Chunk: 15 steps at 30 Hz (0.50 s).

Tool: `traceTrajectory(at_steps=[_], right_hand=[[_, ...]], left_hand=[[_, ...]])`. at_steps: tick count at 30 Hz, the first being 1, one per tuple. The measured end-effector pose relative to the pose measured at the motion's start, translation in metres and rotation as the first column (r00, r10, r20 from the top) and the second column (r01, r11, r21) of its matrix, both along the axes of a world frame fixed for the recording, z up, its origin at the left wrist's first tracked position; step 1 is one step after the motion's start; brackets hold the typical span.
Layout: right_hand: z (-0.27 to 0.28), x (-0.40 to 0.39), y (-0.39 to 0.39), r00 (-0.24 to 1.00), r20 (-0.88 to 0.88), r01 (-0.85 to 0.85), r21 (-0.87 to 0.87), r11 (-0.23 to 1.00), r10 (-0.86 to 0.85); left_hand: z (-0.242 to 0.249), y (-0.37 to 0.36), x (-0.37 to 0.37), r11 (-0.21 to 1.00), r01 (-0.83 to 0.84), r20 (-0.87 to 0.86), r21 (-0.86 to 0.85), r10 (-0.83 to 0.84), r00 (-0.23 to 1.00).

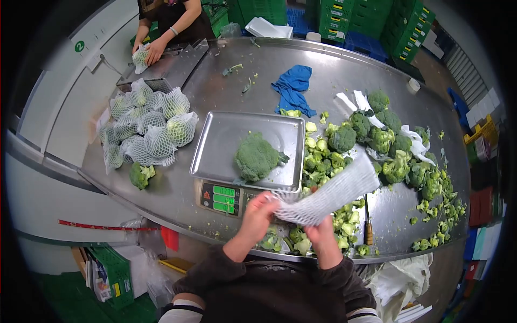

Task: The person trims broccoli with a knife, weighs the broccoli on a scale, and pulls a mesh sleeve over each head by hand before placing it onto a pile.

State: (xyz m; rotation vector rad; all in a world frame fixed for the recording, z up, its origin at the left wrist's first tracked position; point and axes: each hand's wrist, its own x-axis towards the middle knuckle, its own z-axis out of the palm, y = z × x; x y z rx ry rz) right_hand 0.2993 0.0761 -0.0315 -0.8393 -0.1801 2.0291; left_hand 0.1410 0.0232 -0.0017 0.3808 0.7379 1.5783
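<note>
My left hand point(257, 212) and my right hand point(321, 237) both grip a white foam net sleeve point(334, 191), stretched out between them just in front of the scale. A broccoli head point(257, 156) lies on the steel pan of the scale point(215, 145), whose green display point(224, 198) faces me. Small broccoli pieces point(319, 156) lie to the right of the pan and under my hands.
Bare broccoli heads point(388, 141) are piled on the right of the steel table point(334, 81). Netted broccoli point(148, 126) is heaped at left, one bare head point(141, 174) beside it. A blue cloth point(292, 86) lies behind the scale, a knife point(368, 226) at right. Another person's hands point(151, 51) hold netted broccoli at far left.
</note>
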Motion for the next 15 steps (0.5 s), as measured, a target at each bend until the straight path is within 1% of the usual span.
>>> traceTrajectory(at_steps=[1, 2, 3, 4, 5, 6, 7, 8, 9, 10, 11, 12, 13, 14, 15], right_hand=[[0.010, -0.006, -0.008, 0.986, -0.072, -0.156, -0.079, 0.985, 0.151], [0.019, -0.013, -0.019, 0.945, -0.155, -0.310, -0.146, 0.939, 0.288], [0.007, -0.015, -0.029, 0.927, -0.133, -0.365, -0.112, 0.924, 0.350], [0.033, -0.017, -0.022, 0.718, 0.432, -0.665, 0.195, 0.721, 0.545], [0.032, -0.014, -0.010, 0.688, 0.253, -0.725, 0.182, 0.664, 0.680], [0.031, -0.011, 0.001, 0.617, 0.063, -0.779, 0.186, 0.599, 0.784], [0.037, -0.020, 0.009, 0.740, 0.018, -0.662, 0.198, 0.723, 0.673], [0.037, -0.023, 0.022, 0.797, -0.041, -0.573, 0.266, 0.775, 0.603], [0.031, -0.025, 0.029, 0.808, -0.095, -0.550, 0.235, 0.801, 0.582], [0.028, -0.027, 0.035, 0.817, -0.146, -0.528, 0.202, 0.825, 0.558], [0.040, -0.032, 0.035, 0.861, -0.122, -0.480, 0.123, 0.868, 0.494], [0.040, -0.033, 0.041, 0.864, -0.119, -0.477, 0.125, 0.870, 0.490], [0.037, -0.034, 0.048, 0.861, 0.144, -0.508, 0.206, 0.836, 0.487], [0.034, -0.036, 0.055, 0.810, 0.396, -0.554, 0.271, 0.787, 0.433], [0.035, -0.043, 0.061, 0.687, 0.702, -0.583, 0.380, 0.718, 0.186]], left_hand=[[0.023, 0.009, -0.008, 0.982, -0.133, 0.133, -0.133, 0.150, 0.980], [0.019, 0.015, -0.026, 0.984, -0.140, 0.191, -0.110, 0.159, 0.969], [0.018, 0.012, -0.041, 0.992, -0.048, 0.279, -0.121, 0.080, 0.957], [0.017, 0.008, -0.049, 0.991, 0.045, 0.365, -0.123, 0.003, 0.931], [0.014, 0.003, -0.046, 0.983, 0.139, 0.370, -0.118, -0.086, 0.925], [0.010, -0.009, -0.045, 0.931, 0.288, 0.370, -0.223, -0.192, 0.909], [-0.009, -0.024, -0.041, 0.866, 0.403, 0.425, -0.297, -0.258, 0.867], [-0.024, -0.038, -0.042, 0.752, 0.581, 0.398, -0.310, -0.453, 0.798], [-0.042, -0.044, -0.041, 0.778, 0.554, 0.098, -0.298, -0.552, 0.828], [-0.054, -0.045, -0.042, 0.802, 0.532, -0.213, -0.271, -0.589, 0.780], [-0.046, -0.035, -0.059, 0.789, 0.483, -0.127, -0.380, -0.562, 0.817], [-0.029, -0.020, -0.080, 0.757, 0.435, -0.045, -0.487, -0.520, 0.853], [-0.001, -0.008, -0.085, 0.796, 0.136, -0.382, -0.590, -0.423, 0.822], [0.012, 0.001, -0.093, 0.861, -0.054, -0.565, -0.506, -0.284, 0.775], [0.009, 0.009, -0.106, 0.903, -0.176, -0.726, -0.391, -0.186, 0.662]])
